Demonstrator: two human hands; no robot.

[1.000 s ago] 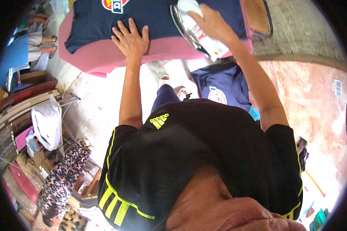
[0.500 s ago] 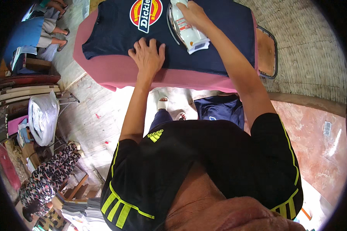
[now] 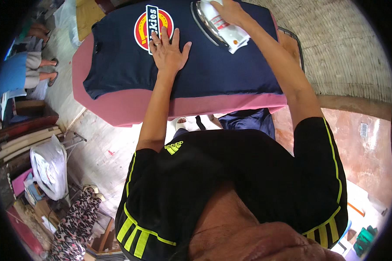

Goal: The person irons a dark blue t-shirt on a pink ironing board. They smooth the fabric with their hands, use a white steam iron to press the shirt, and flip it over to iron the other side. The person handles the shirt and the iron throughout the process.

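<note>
A dark navy T-shirt [image 3: 117,69] lies spread over an ironing table with a pink cover [image 3: 113,108]. On its chest sits a round red and yellow printed emblem [image 3: 141,31] with a dark band across it. Flat on the shirt rests my left hand [image 3: 169,54], its fingers spread and partly over the emblem's right side. My right hand [image 3: 229,12] is wrapped round the handle of a white iron [image 3: 220,26], which is on the shirt right of the emblem. The top of the iron's handle is cut off by the picture's upper edge.
Dark blue cloth [image 3: 250,122] hangs below the table's near edge. To the left are a white plastic-wrapped bundle [image 3: 49,167], stacked boards [image 3: 28,145] and two other people, one in patterned clothes [image 3: 76,222]. A metal frame [image 3: 298,45] sticks out at the table's right end.
My left hand has moved up the shirt onto the emblem, its fingers flatter and more spread. The iron, still in my right hand, has shifted and turned slightly. The whole view has tilted.
</note>
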